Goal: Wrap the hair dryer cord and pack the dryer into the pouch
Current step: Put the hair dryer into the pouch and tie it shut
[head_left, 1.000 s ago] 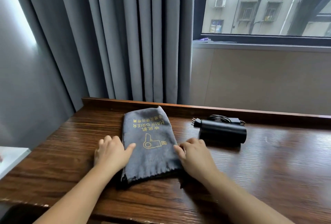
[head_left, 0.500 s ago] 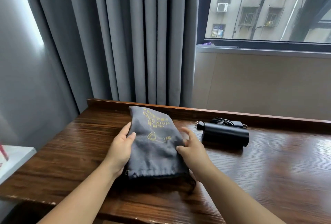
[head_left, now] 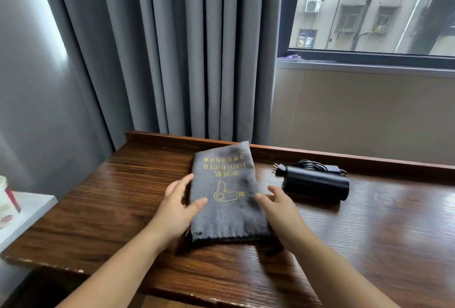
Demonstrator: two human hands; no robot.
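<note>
Wooden desk (head_left: 369,246) under grey curtains (head_left: 172,49), grey pouch (head_left: 226,197) flat mid-desk with left hand (head_left: 176,205) and right hand (head_left: 283,205) spread loosely at its sides, black hair dryer (head_left: 317,185) just right of the pouch by the raised back lip.

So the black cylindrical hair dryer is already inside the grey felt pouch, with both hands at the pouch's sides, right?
Not inside. The head view shows the black cylindrical hair dryer lying on the wooden table, right of the grey felt pouch. The left hand and right hand are at the pouch's sides.
</note>
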